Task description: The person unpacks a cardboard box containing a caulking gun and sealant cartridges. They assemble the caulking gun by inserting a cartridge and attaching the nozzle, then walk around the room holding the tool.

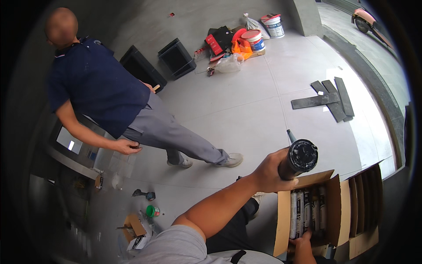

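My left hand (pixel 270 171) grips a dark cylinder (pixel 302 156), which looks like a sealant-gun barrel. Its round black end is turned up and smeared with pale residue. A grey tapered tip (pixel 290 135) shows just behind it. Below, an open cardboard box (pixel 334 211) holds several sausage-shaped foil packs (pixel 299 211) that bear writing, lying side by side. My right hand (pixel 302 242) reaches into the near end of this box and touches the packs. Its fingers are partly hidden, so whether they close on a pack is unclear.
Another person (pixel 99 85) stands at left on the tiled floor. Dark planks (pixel 329 99) lie crossed at right, near the threshold. Lidded buckets (pixel 253 39) and bags stand by the wall. A cordless drill (pixel 145 194), green-rimmed tub (pixel 152 211) and small carton (pixel 135 227) lie at lower left.
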{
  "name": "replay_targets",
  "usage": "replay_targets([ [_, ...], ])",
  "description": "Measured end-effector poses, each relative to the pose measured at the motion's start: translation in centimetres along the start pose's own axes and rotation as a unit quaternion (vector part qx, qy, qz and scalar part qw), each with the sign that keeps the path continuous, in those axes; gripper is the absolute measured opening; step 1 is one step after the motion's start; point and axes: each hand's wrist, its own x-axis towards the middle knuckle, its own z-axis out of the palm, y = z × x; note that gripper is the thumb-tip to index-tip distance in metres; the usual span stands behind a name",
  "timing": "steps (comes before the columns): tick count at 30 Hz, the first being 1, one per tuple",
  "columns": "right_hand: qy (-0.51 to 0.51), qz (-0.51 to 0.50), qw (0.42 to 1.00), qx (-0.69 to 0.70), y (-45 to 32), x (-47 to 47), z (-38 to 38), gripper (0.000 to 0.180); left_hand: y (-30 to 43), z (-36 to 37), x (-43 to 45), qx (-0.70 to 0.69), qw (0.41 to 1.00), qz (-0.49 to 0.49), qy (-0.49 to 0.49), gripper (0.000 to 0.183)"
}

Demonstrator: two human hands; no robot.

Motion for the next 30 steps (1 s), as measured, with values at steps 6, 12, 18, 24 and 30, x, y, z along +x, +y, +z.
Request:
replay_targets([
  [6,0.039,-0.042,0.993,-0.107,1.1,2.8,-0.8,0.069,-0.5,-0.5,0.4,-0.07,0.992,-0.095,-0.045,0.052],
  [12,0.021,-0.066,0.972,0.223,2.3,-0.7,2.8,0.043,-4.9,0.2,1.0,-0.023,0.994,-0.087,-0.069,0.058],
  [18,0.027,-0.13,0.977,-0.168,3.8,-5.6,7.4,0.051,-3.4,0.1,-2.3,0.076,0.997,0.005,-0.027,0.078],
  [24,-0.105,-0.054,0.969,-0.217,2.7,-5.7,8.6,0.037,-4.4,-2.2,-0.8,-0.02,0.996,0.062,-0.066,0.091],
  [30,-0.164,-0.033,0.978,-0.123,3.4,-4.5,9.8,0.028,2.5,5.6,1.5,-0.172,0.979,-0.011,-0.106,0.072],
])
